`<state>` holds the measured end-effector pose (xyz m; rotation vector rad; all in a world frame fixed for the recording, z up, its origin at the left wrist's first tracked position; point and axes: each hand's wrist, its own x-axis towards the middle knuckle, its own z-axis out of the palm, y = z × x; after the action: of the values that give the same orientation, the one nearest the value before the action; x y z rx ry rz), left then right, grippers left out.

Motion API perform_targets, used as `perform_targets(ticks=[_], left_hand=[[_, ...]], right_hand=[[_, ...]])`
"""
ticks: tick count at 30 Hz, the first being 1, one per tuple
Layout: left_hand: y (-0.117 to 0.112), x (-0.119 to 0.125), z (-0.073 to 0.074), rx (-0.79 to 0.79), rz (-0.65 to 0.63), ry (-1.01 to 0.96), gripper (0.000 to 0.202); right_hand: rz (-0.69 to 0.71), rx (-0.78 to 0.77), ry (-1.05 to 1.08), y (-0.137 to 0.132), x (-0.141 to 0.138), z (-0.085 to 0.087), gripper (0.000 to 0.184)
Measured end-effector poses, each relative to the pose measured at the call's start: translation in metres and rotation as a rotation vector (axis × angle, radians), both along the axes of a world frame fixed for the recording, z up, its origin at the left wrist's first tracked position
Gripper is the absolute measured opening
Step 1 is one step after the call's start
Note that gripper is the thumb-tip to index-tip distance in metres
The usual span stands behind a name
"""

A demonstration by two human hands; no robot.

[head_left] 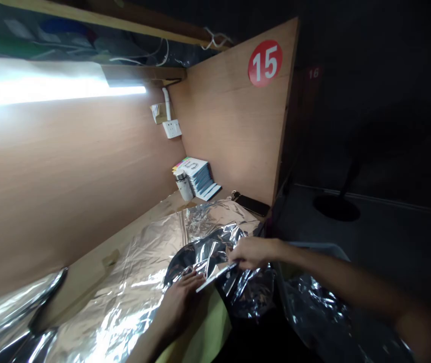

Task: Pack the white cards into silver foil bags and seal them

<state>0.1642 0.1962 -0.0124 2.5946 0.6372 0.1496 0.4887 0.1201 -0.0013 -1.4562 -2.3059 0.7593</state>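
Note:
My right hand (248,253) is closed around one end of a thin, flat white strip (216,277), whose exact kind I cannot make out. The strip slants down to the left over crumpled shiny silver film (211,252). My left hand (182,297) lies with its fingers stretched out on the near edge of that film, close to the strip's free end. A dark curved shape (177,259) shows around the film. Beneath both hands, a wide silver sheet (143,262) covers the desk. Yellowish material (208,322) hangs just below my left hand, at the desk's near edge.
A stack of booklets (202,179) and a white bottle (183,185) stand in the back corner. A dark phone (252,205) lies by the wooden partition (234,116). At the right, a clear plastic bin (287,292) holds shiny film. A silver bundle (7,307) lies at left.

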Motion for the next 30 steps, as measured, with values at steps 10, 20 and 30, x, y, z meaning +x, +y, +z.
perform_targets(ticks=[10, 20, 30], left_hand=[[0.103, 0.039, 0.026, 0.032, 0.364, 0.102, 0.032], [0.121, 0.088, 0.026, -0.177, 0.223, 0.022, 0.031], [0.002, 0.011, 0.047, -0.595, 0.453, -0.636, 0.051]], right_hand=[[-0.31, -0.343, 0.217, 0.098, 0.028, 0.011, 0.031], [-0.646, -0.111, 0.249, 0.077, 0.012, 0.006, 0.013], [-0.356, -0.087, 1.222, 0.026, -0.111, 0.024, 0.05]])
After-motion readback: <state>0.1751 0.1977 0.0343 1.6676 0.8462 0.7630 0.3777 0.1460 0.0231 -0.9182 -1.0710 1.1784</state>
